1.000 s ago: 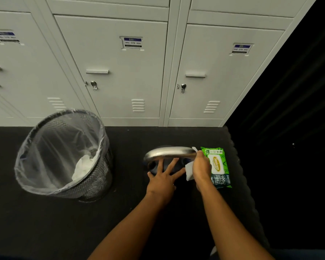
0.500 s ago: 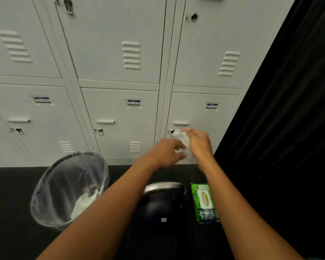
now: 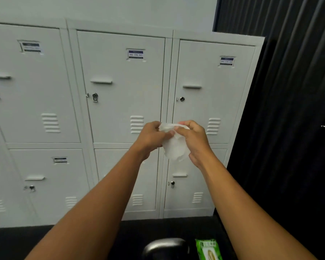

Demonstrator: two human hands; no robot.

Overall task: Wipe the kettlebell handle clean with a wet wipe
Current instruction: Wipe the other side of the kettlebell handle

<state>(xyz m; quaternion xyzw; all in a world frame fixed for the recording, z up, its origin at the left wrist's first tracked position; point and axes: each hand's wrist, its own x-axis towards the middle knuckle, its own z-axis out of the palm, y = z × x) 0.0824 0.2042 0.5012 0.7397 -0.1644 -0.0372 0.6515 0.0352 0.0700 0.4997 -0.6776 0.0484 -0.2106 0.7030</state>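
High in the view, in front of the grey lockers (image 3: 120,91), both hands work the wet wipe (image 3: 174,149) between them. The left hand (image 3: 150,137) pinches the wipe's upper edge between thumb and fingers. The right hand (image 3: 193,139) grips the upper right part with curled fingers, and the rest of the sheet hangs crumpled against its palm.

This looks like turning or refolding the wipe to find a fresh face, though it could equally be bunching it up to throw away; the view does not settle which. If more wiping is meant, the step goes best by folding the sheet into a flat pad with the clean, damp side outward. One hand should hold it firmly enough that it does not slip to the floor (image 3: 26,241). The pad can then wrap round the bar and travel along its whole curve, underside included, rather than dabbing at the top.

The kettlebell handle (image 3: 164,243) is low at the near edge of the view, on the dark floor between the two forearms. Only its rounded top shows. It lies well below both hands, and the wipe is nowhere near touching it. The green pack of wipes (image 3: 208,249) lies just to the right of it, close to the right forearm.
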